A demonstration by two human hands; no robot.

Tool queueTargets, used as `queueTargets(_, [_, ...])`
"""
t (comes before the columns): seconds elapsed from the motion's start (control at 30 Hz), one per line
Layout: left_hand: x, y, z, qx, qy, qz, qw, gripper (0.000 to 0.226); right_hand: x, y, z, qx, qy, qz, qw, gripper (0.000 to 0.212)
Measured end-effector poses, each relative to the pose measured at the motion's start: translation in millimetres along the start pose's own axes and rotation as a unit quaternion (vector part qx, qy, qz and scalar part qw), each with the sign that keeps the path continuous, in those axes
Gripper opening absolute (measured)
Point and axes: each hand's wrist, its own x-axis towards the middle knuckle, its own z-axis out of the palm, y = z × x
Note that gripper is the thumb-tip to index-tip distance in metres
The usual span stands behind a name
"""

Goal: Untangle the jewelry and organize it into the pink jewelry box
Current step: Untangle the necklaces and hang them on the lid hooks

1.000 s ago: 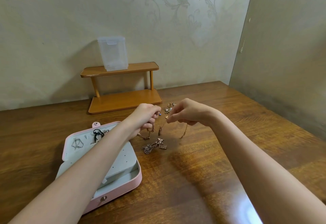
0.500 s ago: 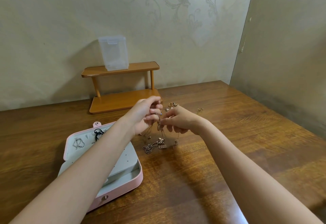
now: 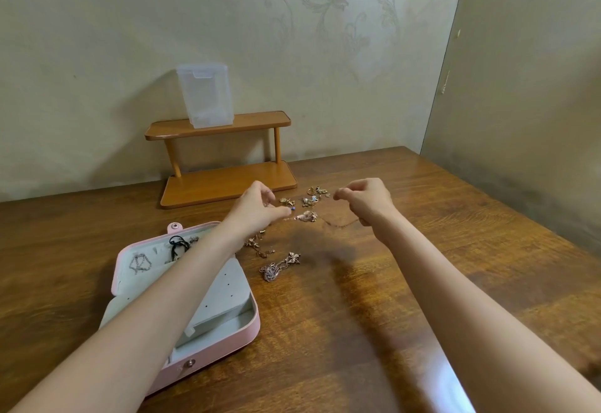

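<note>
Half a second ago the person's two hands were bunched together over the loose jewelry; now they have drawn apart, and a thin gold chain with a small pendant on it sags between them above the table. The left hand has its fingers curled and seems to pinch one end of the chain at the fingertips, though motion blur hides the contact itself; the right hand is curled closed, thumb against forefinger, pinching the other end. The spread suggests this chain is coming free of the tangle, so it may soon be ready to go into the pink jewelry box. That box lies open, with a silver piece and a black cord piece already resting in its lid half. Just right of the box sit two small tangled clusters, still unsorted, and farther from the box, beyond the hands, a scatter of small gold pieces. The table is dark polished wood with strong grain and glare. Behind the box, against the wall, a two-tier wooden stand carries a clear plastic container on its top shelf. The wallpaper is pale with a faint floral scroll, meeting a plainer wall at the corner.
</note>
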Motion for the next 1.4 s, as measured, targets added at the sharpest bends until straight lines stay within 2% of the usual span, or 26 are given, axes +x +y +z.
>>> queueTargets(0.1, [0, 1, 3, 0.092, -0.021, 0.028, 0.995, 0.042, 2, 1, -1, 0.01, 0.022, -0.007, 1.0, 0.016])
queueTargets(0.23, [-2, -1, 3, 0.181, -0.05, 0.078, 0.979, 0.015, 10, 4, -5, 0.017, 0.09, -0.013, 0.996, 0.02])
queueTargets(0.33, [-4, -4, 2, 0.2, -0.061, 0.079, 0.975, 0.017, 13, 7, -9, 0.023, 0.109, -0.001, 0.994, 0.021])
queueTargets(0.5, [-2, -10, 7, 0.218, -0.101, 0.068, 0.968, 0.015, 9, 0, -12, 0.086, 0.021, 0.006, 0.996, 0.02])
queueTargets(0.6, [0, -9, 10, 0.305, -0.081, 0.083, 0.945, 0.02, 7, -10, -18, 0.133, -0.049, 0.003, 0.99, 0.019])
queueTargets(0.67, [0, -6, 11, 0.309, -0.059, 0.089, 0.945, 0.024, 4, -20, -23, 0.167, -0.125, 0.006, 0.978, 0.019])
queueTargets(0.77, [-3, 3, 5, 0.195, -0.006, 0.121, 0.973, 0.032, -3, -36, -26, 0.175, -0.229, 0.002, 0.957, 0.019])
queueTargets(0.87, [-14, 16, -4, -0.049, -0.059, 0.126, 0.989, 0.031, -9, -50, -26, 0.155, -0.293, -0.016, 0.943, 0.02])
queueTargets(1.0, [-31, 19, -9, -0.224, -0.099, 0.08, 0.966, 0.013, -12, -63, -27, 0.161, -0.319, -0.029, 0.934, 0.02])
queueTargets(1.1, [-41, 16, -14, -0.343, -0.124, 0.044, 0.93, 0.012, -13, -62, -28, 0.178, -0.315, -0.025, 0.932, 0.019])
queueTargets(1.2, [-49, 14, -20, -0.391, -0.138, 0.027, 0.91, 0.014, -17, -57, -27, 0.184, -0.329, -0.006, 0.926, 0.018])
queueTargets(1.4, [-60, 9, -26, -0.384, -0.154, 0.002, 0.911, 0.015, -23, -39, -17, 0.175, -0.345, 0.037, 0.921, 0.017])
